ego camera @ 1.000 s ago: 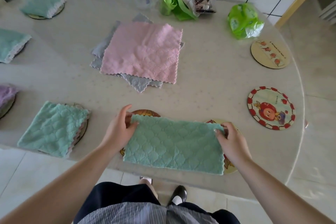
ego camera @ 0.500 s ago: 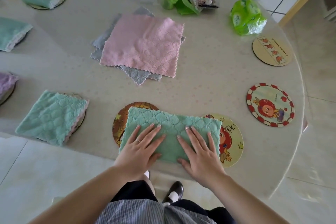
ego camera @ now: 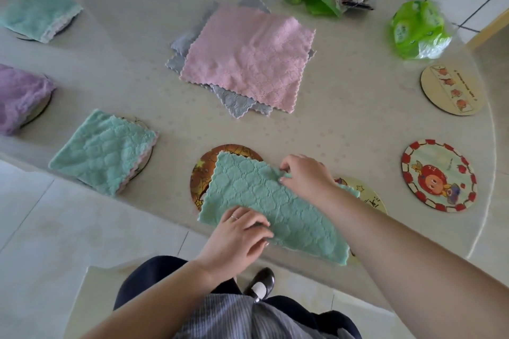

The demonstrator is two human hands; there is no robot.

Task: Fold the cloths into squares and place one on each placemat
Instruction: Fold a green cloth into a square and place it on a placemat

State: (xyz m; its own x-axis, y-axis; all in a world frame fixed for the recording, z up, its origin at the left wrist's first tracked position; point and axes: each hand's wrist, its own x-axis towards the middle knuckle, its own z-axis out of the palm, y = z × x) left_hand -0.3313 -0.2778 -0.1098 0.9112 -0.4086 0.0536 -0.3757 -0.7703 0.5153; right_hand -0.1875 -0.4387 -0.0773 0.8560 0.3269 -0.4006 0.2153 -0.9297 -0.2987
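Green quilted cloth (ego camera: 264, 198), already folded to a long strip, lies at the near edge of the table (ego camera: 358, 129), draped across a brown placemat (ego camera: 205, 168) and a yellow placemat (ego camera: 369, 195). The right hand (ego camera: 305, 176) pinches the strip's far edge near its middle; the left hand (ego camera: 239, 237) has its fingers curled on the near edge — whether it grips or only presses I cannot tell. The step in hand looks like the second fold, strip into square. That calls for carrying one end over the other with corners matched, then setting the square on one mat. Pink cloth (ego camera: 248, 58) and grey cloths (ego camera: 237, 102) wait unfolded at centre.
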